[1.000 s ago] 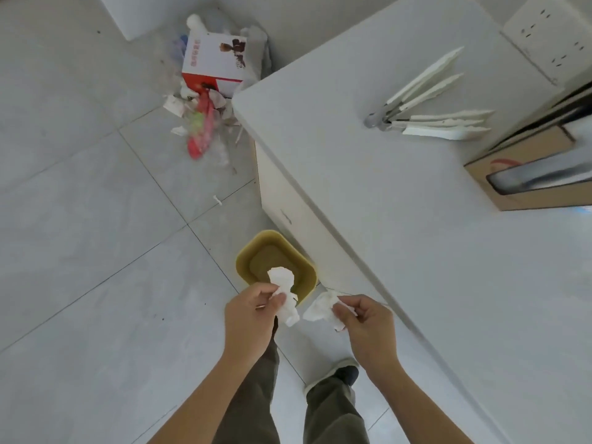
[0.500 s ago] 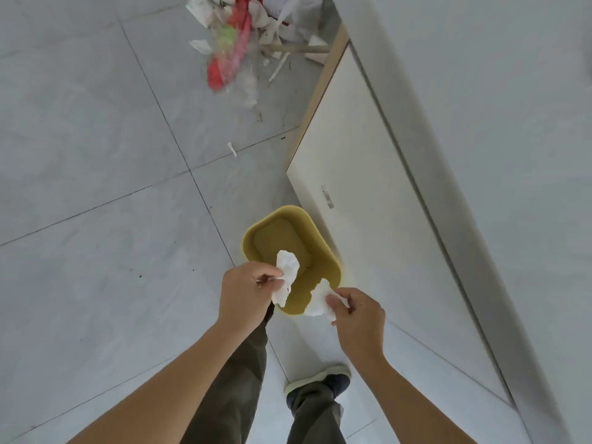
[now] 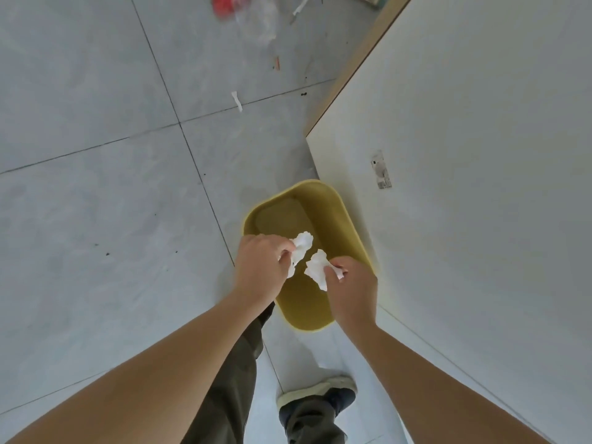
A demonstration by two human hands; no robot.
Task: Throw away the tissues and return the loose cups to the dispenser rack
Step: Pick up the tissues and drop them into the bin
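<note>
A yellow waste bin (image 3: pixel 349 219) stands on the grey tiled floor against a white cabinet side. Both my hands hover over its open top. My left hand (image 3: pixel 261 267) pinches a crumpled white tissue (image 3: pixel 301 246). My right hand (image 3: pixel 350 291) pinches a second crumpled white tissue (image 3: pixel 316 270). The two tissues hang close together above the bin's inside. No cups and no dispenser rack are in view.
The white cabinet panel (image 3: pixel 464 155) fills the right side. Litter lies on the floor at the top: a red wrapper (image 3: pixel 224 6), clear plastic and a small white scrap (image 3: pixel 237 100). My trouser legs and a shoe (image 3: pixel 317 395) are below the bin.
The view has tilted further down and nearer the bin; the counter top is out of sight. Both hands have moved forward with their tissues, from the bin's near edge to above its opening.
</note>
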